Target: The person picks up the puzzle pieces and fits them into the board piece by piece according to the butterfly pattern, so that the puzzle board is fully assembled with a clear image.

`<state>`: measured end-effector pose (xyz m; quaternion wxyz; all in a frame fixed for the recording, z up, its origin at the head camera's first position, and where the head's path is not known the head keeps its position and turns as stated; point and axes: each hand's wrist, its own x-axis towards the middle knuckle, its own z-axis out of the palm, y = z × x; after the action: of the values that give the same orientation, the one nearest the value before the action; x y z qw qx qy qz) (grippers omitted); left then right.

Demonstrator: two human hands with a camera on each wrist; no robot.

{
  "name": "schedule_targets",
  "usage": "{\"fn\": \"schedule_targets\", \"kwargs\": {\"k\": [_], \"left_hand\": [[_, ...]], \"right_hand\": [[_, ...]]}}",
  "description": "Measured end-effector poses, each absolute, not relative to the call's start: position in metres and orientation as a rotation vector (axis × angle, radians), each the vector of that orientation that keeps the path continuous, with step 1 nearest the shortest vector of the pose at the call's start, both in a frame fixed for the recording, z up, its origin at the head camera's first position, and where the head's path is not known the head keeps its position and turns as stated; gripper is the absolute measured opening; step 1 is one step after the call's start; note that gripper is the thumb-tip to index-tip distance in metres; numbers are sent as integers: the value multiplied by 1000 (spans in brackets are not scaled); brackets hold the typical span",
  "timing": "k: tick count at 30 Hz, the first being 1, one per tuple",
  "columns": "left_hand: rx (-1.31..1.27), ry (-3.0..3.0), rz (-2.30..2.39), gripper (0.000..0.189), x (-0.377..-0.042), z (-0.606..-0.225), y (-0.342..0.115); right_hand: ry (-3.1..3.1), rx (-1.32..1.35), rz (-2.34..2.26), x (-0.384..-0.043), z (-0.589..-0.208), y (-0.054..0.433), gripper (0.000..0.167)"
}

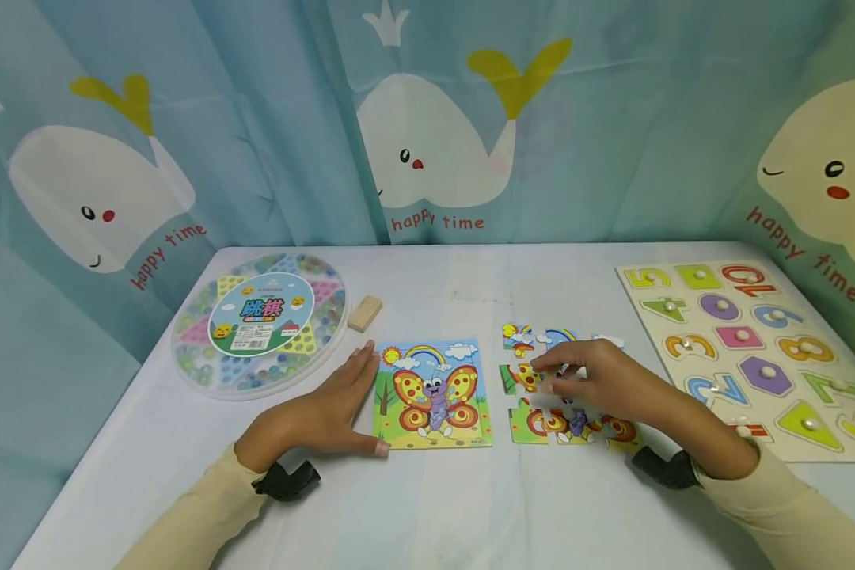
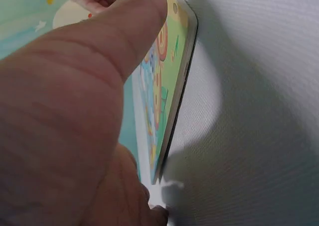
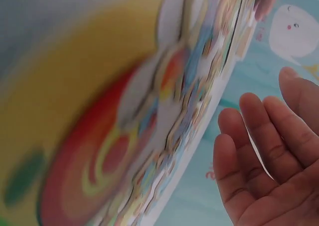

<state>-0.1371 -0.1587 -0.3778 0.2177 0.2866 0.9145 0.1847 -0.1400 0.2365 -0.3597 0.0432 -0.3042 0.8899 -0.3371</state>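
Observation:
A square butterfly picture puzzle [image 1: 433,396] lies flat in the middle of the table. My left hand [image 1: 321,416] rests at its left side, fingers stretched along the left edge and thumb by the lower left corner. The left wrist view shows the thumb [image 2: 134,31] crossing in front of the board's edge. To the right, separate butterfly puzzle pieces [image 1: 530,425] lie in spaced rows. Over them is my right hand [image 1: 598,372], its fingers slightly bent. In the right wrist view those fingers [image 3: 259,131] hold nothing, and a butterfly-wing piece [image 3: 99,136] is close. The hand hides some pieces.
A round marble board-game box [image 1: 260,324] lies at the left. Beside it is a small wooden block [image 1: 365,313]. A number-and-shape peg board [image 1: 751,356] is at the right, near my right forearm. A whale-print curtain [image 1: 584,158] hangs behind the table.

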Motion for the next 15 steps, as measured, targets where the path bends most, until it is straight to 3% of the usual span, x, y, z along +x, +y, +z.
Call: {"fn": "schedule_targets", "kwargs": {"k": [15], "left_hand": [[855,2541,400,116,-135,-382,-158]], "right_hand": [[2643,-881,-973,-120,-363,221,25]]}}
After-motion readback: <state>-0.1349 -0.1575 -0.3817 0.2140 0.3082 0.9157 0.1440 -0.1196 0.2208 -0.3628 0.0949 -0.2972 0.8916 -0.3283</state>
